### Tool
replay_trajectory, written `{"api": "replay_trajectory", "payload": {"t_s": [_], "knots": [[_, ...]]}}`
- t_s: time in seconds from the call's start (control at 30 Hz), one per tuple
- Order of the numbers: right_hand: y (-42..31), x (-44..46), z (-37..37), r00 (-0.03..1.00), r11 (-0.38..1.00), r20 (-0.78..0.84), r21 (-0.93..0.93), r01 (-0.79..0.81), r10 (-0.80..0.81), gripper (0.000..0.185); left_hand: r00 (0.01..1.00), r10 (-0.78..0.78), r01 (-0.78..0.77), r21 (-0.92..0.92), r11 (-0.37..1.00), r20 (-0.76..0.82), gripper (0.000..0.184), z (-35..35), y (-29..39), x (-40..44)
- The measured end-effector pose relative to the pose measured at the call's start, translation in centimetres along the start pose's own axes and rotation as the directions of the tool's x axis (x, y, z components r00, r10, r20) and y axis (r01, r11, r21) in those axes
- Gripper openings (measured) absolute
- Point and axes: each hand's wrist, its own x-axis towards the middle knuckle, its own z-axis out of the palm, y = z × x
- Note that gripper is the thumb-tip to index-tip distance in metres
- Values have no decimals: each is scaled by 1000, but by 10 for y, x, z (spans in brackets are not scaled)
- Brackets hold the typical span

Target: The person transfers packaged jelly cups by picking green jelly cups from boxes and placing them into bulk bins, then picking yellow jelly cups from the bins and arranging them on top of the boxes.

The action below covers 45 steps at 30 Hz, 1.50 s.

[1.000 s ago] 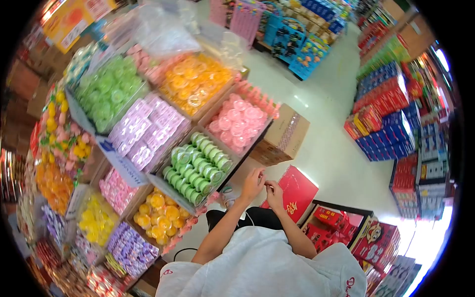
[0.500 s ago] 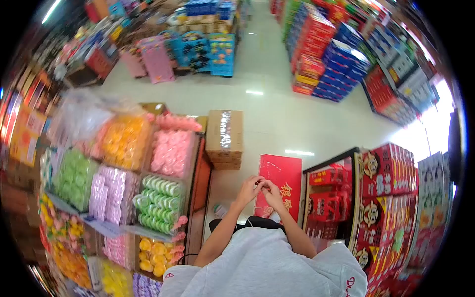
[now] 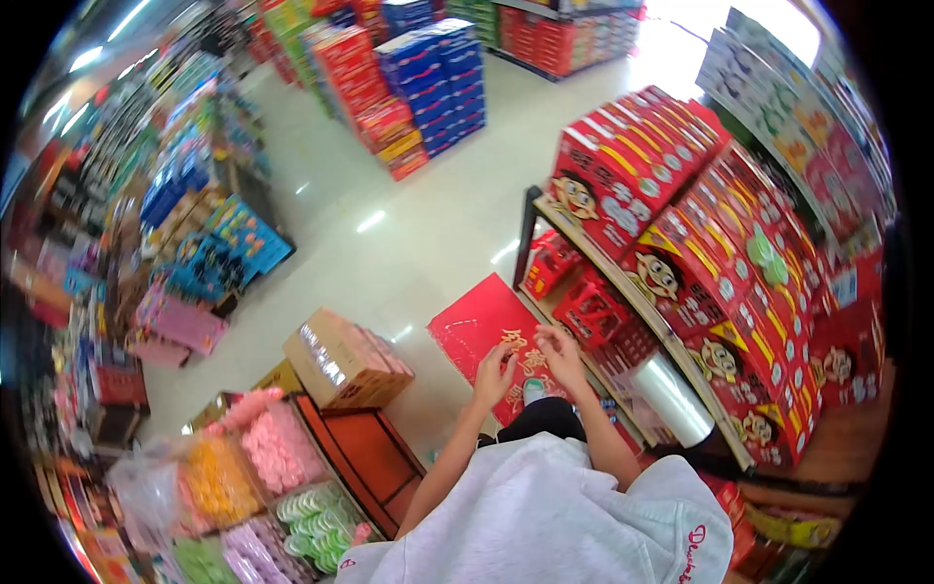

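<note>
My left hand (image 3: 494,376) is held in front of my body, over a red mat with gold lettering (image 3: 475,319). Its fingers are curled, and a small dark spot shows at them, too small to name. A short gap to the right, my right hand (image 3: 560,356) has its fingers loosely bent and apart, and nothing shows in them. Neither hand touches the goods around me. Nearest to the right hand are red packs (image 3: 592,310) on a low shelf.
Red cartons with a cartoon face (image 3: 686,277) are stacked on the right shelf, above a shiny clear roll (image 3: 673,399). A cardboard box (image 3: 342,362) stands at left, beside bins of wrapped pink sweets (image 3: 280,446). Blue cartons (image 3: 433,88) stand farther off.
My view has swung to the right, bringing the red-carton shelf closer to the middle. My hands, earlier touching at the fingertips, are now apart.
</note>
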Motion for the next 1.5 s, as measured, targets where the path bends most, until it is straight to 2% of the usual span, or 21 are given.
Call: {"api": "replay_trajectory", "payload": {"t_s": [0.23, 0.33, 0.4, 0.47, 0.5, 0.53, 0.6, 0.63, 0.67, 0.73, 0.77, 0.8, 0.83, 0.87, 0.97, 1.07, 1.13, 1.27, 1.4, 1.47, 1.5], "knots": [[-32, 3, -151, 899, 988, -425, 56, 142, -105, 23, 952, 157, -139, -83, 987, 264, 23, 93, 62, 70], [-42, 5, -223, 766, 940, -552, -122, 318, -331, 20, 911, 269, -219, -186, 958, 313, 23, 137, 110, 104], [-65, 4, -267, 695, 937, -629, -261, 234, -349, 19, 864, 330, -270, -202, 941, 380, 23, 168, 142, 124], [-81, 9, -312, 603, 857, -662, -510, 72, -445, 24, 818, 389, -306, -251, 918, 423, 22, 198, 176, 140], [-84, 17, -333, 544, 823, -671, -564, 65, -503, 28, 732, 602, -518, -313, 796, 319, 22, 219, 186, 151], [-88, 24, -353, 487, 786, -671, -616, 53, -559, 32, 711, 581, -468, -350, 811, 395, 23, 236, 195, 158], [-84, 41, -392, 430, 769, -691, -639, 14, -581, 40, 696, 578, -411, -425, 807, 425, 24, 269, 217, 166], [-87, 50, -403, 400, 743, -684, -670, -12, -611, 44, 724, 524, -332, -439, 835, 449, 24, 288, 223, 170], [-90, 57, -413, 438, 755, -691, -655, -43, -575, 49, 716, 551, -369, -438, 820, 428, 26, 306, 230, 178], [-89, 66, -421, 489, 747, -718, -640, -180, -496, 53, 711, 512, -270, -486, 831, 482, 29, 339, 235, 193], [-71, 75, -430, 505, 620, -651, -740, -259, -566, 54, 709, 537, -309, -484, 819, 457, 32, 355, 237, 199], [-54, 83, -440, 531, 475, -576, -816, -330, -622, 55, 709, 511, -268, -485, 833, 486, 35, 367, 238, 206], [-67, 78, -432, 587, 542, -614, -775, -324, -528, 54, 724, 503, -254, -495, 831, 472, 35, 376, 240, 210], [-74, 79, -429, 593, 568, -640, -750, -340, -490, 52, 741, 493, -241, -504, 829, 457, 35, 385, 241, 214], [-65, 81, -436, 582, 583, -637, -749, -313, -505, 45, 749, 429, -178, -470, 864, 505, 39, 398, 241, 222], [-61, 85, -437, 567, 642, -653, -721, -261, -503, 36, 742, 433, -189, -460, 867, 512, 38, 403, 236, 223], [-61, 87, -439, 494, 685, -697, -685, -246, -519, 31, 751, 432, -180, -474, 862, 500, 37, 403, 231, 224], [-55, 86, -444, 467, 693, -693, -690, -208, -550, 29, 758, 348, -91, -439, 894, 552, 35, 403, 226, 227], [-68, 78, -431, 503, 776, -701, -625, -92, -505, 25, 768, 379, -105, -482, 870, 517, 37, 392, 227, 224], [-66, 74, -421, 492, 729, -648, -683, -39, -581, 23, 749, 247, 170, -539, 825, 615, 40, 376, 230, 222], [-76, 64, -409, 558, 750, -617, -661, 15, -555, 21, 762, 267, 158, -570, 807, 589, 41, 375, 218, 224]]}}
